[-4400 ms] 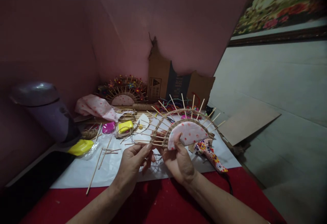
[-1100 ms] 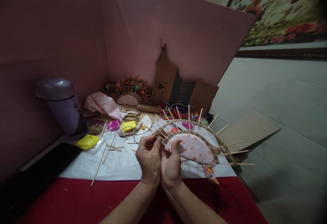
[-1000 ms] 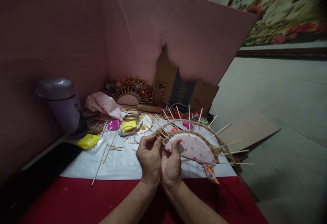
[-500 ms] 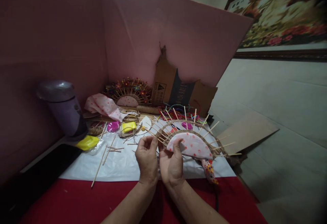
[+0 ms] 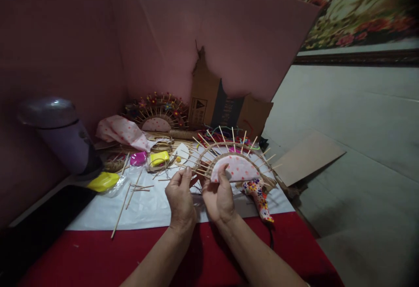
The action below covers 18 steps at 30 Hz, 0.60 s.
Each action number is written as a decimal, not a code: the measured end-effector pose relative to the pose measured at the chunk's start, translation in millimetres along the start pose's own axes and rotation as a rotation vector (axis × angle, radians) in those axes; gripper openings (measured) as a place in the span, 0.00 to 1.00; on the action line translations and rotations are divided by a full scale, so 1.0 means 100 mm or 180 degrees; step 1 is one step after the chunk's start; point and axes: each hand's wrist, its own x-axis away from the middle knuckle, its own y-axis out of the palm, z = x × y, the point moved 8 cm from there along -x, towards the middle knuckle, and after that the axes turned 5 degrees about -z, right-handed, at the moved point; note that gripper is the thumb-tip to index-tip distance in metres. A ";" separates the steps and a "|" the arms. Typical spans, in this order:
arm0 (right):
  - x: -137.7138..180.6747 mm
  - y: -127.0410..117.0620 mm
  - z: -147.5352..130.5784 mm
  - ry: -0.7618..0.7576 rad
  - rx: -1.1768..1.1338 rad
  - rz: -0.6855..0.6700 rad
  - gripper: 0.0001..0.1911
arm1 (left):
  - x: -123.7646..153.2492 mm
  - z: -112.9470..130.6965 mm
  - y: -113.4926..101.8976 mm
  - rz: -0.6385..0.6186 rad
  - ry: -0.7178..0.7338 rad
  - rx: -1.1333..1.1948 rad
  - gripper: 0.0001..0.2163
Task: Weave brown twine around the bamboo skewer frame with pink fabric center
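Note:
My right hand (image 5: 218, 193) holds a half-round stick-and-twine piece (image 5: 242, 147) from below, with the thumb lying over its spotted pink-and-white cloth panel (image 5: 242, 169). Thin sticks fan outward from the panel, and twine arcs run across them. At the left rim of the piece, my left hand (image 5: 180, 195) is closed in a pinch among the stick ends. Whether twine or a stick sits between its fingertips is hidden. Under the right side of the piece lies a flower-patterned stuffed figure (image 5: 262, 199).
A similar half-round piece (image 5: 159, 114) with colourful flowers stands at the back, beside torn cardboard (image 5: 225, 104). Spotted cloth (image 5: 121, 130), yellow (image 5: 159, 158) and magenta (image 5: 138, 158) packets, and loose sticks (image 5: 120, 208) lie left of my hands. A purple lidded container (image 5: 67, 143) stands at far left.
The view has shifted slightly, so the scene sits a little further left and higher. The half-round piece has turned a little in my hands, and more of the stuffed figure shows beneath it.

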 end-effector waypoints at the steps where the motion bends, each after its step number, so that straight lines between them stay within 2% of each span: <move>1: -0.01 0.01 0.00 0.0023 0.0000 -0.0049 0.14 | 0.00 0.00 -0.01 0.0000 0.0013 -0.0058 0.08; 5: -0.02 0.05 -0.05 -0.0046 -0.0082 -0.0181 0.13 | -0.01 -0.02 -0.04 0.0037 -0.0014 -0.0311 0.07; 12: 0.00 -0.01 -0.12 -0.0235 0.0328 0.0081 0.15 | 0.01 -0.04 -0.04 0.0070 -0.0108 -0.0309 0.07; 18: 0.00 0.05 -0.10 -0.0099 0.0188 -0.0113 0.16 | 0.02 -0.05 -0.03 0.0082 -0.0164 -0.0173 0.08</move>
